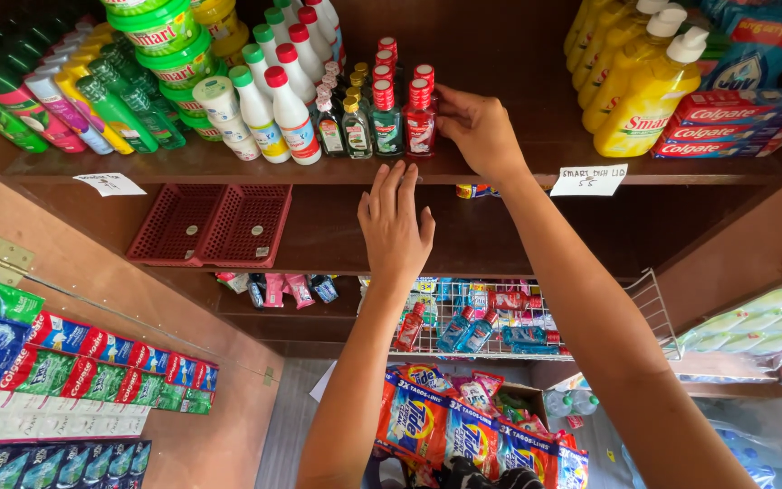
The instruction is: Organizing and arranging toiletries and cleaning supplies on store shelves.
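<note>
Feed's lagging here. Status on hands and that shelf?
Right hand touching the small red bottle. Left hand open, flat on the shelf edge. Green bottle close beside the red one.

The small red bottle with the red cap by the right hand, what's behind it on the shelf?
Behind the small red bottle, more red-capped bottles stand in rows; their bodies are mostly covered. The right hand hides anything beside it.

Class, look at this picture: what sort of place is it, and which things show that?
Probably a small shop: wooden shelves packed with rows of bottles, handwritten price tags, and detergent packets hanging below.
</note>
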